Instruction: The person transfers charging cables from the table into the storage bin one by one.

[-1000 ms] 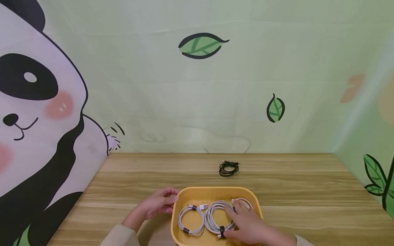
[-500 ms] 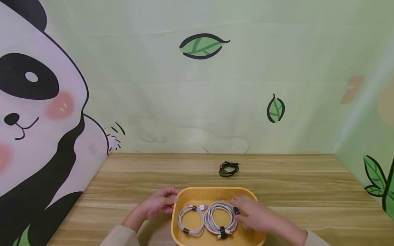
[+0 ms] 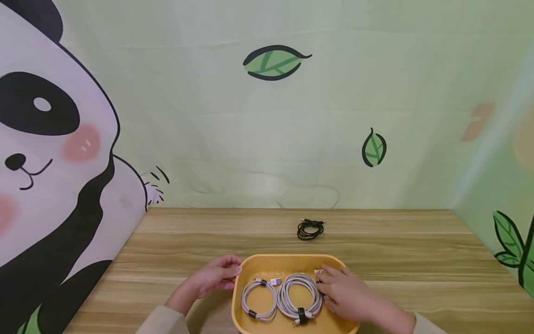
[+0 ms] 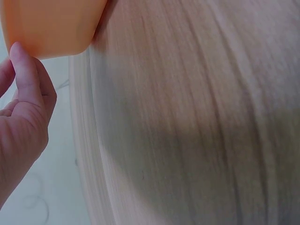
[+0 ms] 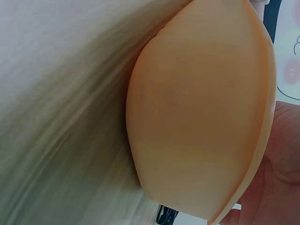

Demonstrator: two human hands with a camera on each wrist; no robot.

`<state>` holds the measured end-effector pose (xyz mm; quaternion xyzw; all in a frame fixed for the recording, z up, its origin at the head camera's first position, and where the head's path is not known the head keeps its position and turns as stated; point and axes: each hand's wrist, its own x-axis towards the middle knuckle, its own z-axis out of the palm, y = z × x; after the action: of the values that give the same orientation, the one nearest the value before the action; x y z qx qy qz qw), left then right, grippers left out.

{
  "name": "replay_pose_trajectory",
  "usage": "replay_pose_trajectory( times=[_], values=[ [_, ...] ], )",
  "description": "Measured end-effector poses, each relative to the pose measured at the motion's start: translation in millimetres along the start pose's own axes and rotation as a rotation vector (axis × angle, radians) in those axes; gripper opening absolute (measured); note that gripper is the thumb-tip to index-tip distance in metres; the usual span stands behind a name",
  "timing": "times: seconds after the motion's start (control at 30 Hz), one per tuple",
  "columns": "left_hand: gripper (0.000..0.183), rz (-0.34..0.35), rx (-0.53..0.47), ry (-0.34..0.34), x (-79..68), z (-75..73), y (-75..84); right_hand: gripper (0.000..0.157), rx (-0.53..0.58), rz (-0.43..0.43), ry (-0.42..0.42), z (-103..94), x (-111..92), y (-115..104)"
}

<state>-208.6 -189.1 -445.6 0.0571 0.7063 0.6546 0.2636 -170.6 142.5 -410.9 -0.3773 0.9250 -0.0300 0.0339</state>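
Tray: shallow yellow plastic tray [image 3: 288,262], lower centre of frame, on wooden table [image 3: 396,246].
Left hand [image 3: 212,277]: grip curled on tray's left rim; keep steady.
Right hand [image 3: 344,293]: fingers pinch coiled white cable [image 3: 323,274] at tray's right; lift gently, clear of middle white coil [image 3: 298,294].

The shallow yellow plastic tray [image 3: 288,262] looks smooth and matt. The pale wooden table [image 3: 396,250] shows streaky grain. 2 white coiled cables [image 3: 283,297] look braided, bound with black straps.
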Motion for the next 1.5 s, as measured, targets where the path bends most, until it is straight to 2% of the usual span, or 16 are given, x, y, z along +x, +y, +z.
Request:
replay_pose_trajectory(
  times=[0.23, 0.73, 0.83, 1.0, 1.23, 1.37, 1.5],
  values=[
    [0.036, 0.002, 0.001, -0.004, -0.4, -0.2, 0.2, 0.035, -0.095, 0.044, 0.012, 4.2, 0.4, -4.6],
    [0.037, 0.013, 0.001, -0.008, -0.1, 0.6, 0.9, 0.037, -0.104, 0.107, 0.007, 6.5, 1.7, -7.0],
    [0.037, 0.012, -0.004, -0.012, -0.3, 0.7, 1.1, 0.037, -0.066, 0.112, 0.003, 5.4, 1.0, -6.9],
    [0.037, 0.012, -0.011, -0.018, -1.0, 0.7, 0.4, 0.038, 0.072, 0.087, 0.027, -1.4, 1.8, -3.0],
    [0.037, 0.008, -0.004, -0.014, -1.7, 0.5, 0.5, 0.038, 0.123, 0.020, 0.160, -12.2, 9.0, 7.5],
    [0.037, 0.003, -0.004, -0.014, -1.6, 0.6, 0.5, 0.041, 0.173, 0.045, 0.195, -17.6, 12.4, 12.5],
    [0.037, 0.003, -0.004, -0.019, -0.3, -0.1, -0.9, 0.045, 0.188, 0.083, 0.191, -19.7, 15.4, 18.0]
  ],
)
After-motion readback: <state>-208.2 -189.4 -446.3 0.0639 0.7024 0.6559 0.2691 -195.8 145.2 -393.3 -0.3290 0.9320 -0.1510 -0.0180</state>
